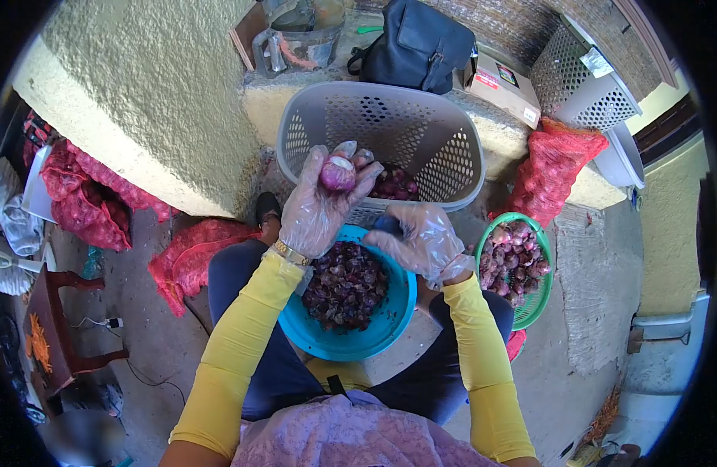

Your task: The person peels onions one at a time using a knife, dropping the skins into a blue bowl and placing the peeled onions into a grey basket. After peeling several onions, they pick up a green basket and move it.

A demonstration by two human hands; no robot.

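Observation:
My left hand (310, 212), in a clear plastic glove, is turned palm up with its fingers curled round a purple-red onion (337, 174) that has a pale patch on top. My right hand (427, 243), gloved too, is closed on a small dark object (389, 226) whose kind I cannot make out. Both hands are above a turquoise basin (347, 349) on the floor between my legs. Dark onion skins (344, 286) lie in it. Behind the left hand stands a grey perforated laundry basket (456, 159) with several purple onions (394, 185) at its bottom.
A green basket (546, 247) of unpeeled onions (514, 261) stands to the right. Red mesh sacks (557, 167) (199, 253) lie on both sides. A black backpack (420, 47) and a cardboard box (504, 87) sit on the ledge behind. A wooden stool (59, 335) is at left.

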